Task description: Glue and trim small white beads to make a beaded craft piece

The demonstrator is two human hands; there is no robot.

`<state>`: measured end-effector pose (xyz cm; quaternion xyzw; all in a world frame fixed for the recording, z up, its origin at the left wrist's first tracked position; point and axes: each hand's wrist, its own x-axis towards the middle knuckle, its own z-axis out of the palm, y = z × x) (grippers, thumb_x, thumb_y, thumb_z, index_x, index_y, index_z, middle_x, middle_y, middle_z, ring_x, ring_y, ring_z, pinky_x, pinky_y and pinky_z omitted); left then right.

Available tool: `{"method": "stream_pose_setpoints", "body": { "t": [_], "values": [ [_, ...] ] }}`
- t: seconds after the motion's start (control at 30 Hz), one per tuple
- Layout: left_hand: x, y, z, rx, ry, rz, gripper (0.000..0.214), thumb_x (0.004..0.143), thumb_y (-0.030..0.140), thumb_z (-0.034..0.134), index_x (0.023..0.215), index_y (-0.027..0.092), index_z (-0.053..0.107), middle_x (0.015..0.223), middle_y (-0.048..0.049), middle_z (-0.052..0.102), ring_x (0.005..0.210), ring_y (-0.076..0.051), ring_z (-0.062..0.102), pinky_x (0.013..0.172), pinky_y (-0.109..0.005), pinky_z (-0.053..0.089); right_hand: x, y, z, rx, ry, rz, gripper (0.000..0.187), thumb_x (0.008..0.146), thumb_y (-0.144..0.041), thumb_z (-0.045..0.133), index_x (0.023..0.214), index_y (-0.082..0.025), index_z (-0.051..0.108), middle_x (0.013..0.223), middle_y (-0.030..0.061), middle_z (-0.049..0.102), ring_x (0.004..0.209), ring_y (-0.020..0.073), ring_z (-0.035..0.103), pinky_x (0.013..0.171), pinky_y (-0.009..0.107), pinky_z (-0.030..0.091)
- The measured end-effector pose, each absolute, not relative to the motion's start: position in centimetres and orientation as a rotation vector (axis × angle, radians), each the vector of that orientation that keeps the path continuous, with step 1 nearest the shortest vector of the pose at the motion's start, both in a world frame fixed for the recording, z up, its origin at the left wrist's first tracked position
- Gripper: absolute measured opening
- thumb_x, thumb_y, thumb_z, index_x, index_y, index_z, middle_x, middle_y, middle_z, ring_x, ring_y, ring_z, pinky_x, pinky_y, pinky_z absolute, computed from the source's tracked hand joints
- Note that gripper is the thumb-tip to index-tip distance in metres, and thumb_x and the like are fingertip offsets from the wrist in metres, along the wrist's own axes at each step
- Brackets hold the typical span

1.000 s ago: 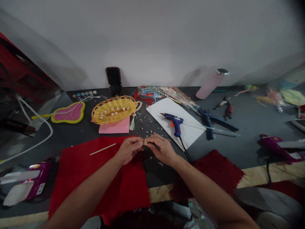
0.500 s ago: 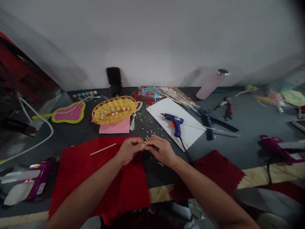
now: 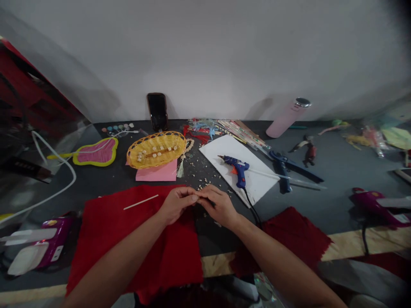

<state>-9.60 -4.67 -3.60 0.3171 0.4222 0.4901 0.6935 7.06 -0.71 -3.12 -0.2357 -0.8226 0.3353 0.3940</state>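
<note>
Over the right edge of a red cloth (image 3: 109, 239), my left hand (image 3: 178, 204) is closed, with thumb and fingers pressed together. Opposite it, my right hand (image 3: 220, 205) is closed too, and its fingertips meet those of the left. Whatever they pinch is too small and covered to make out. Scattered pale bits (image 3: 201, 182) lie on the dark table just beyond the fingertips. A thin pale stick (image 3: 141, 202) rests on the cloth to the left of my hands.
Behind my hands stands a yellow woven basket (image 3: 150, 160) with small pale pieces, on pink paper (image 3: 157, 173). A blue glue gun (image 3: 239, 169) lies on a white board (image 3: 257, 190), its cord running toward me. A phone (image 3: 157, 111) and a pink bottle (image 3: 287, 119) are near the wall.
The whole view has shifted slightly, so things appear a little lower and to the right. My hands keep nearly the same pose, fingertips still together.
</note>
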Motion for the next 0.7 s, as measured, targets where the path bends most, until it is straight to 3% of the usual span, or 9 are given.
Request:
{"method": "stream_pose_setpoints", "body": {
  "t": [0.33, 0.7],
  "values": [
    [-9.62, -4.61, -3.07, 0.756, 0.952, 1.078, 0.015, 0.068, 0.027, 0.071, 0.073, 0.013, 0.068, 0.07, -0.0006, 0.059, 0.067, -0.01, 0.048, 0.067, -0.024, 0.035, 6.92, -0.81, -3.05, -0.649, -2.074, 0.905, 0.025, 0.082, -0.015, 0.055, 0.106, -0.023, 0.06, 0.087, 0.0053, 0.062, 0.08, 0.0145, 0.059, 0.071, 0.028, 0.051],
    [-9.44, -4.42, -3.07, 0.706, 0.98, 1.109, 0.018, 0.063, 0.029, 0.074, 0.069, 0.014, 0.066, 0.064, 0.0004, 0.056, 0.061, -0.01, 0.044, 0.06, -0.023, 0.032, 6.61, -0.5, -3.49, -0.658, -2.09, 0.852, 0.027, 0.083, -0.014, 0.051, 0.105, -0.023, 0.062, 0.085, 0.0057, 0.061, 0.079, 0.0157, 0.06, 0.069, 0.028, 0.052]
  ]
}}
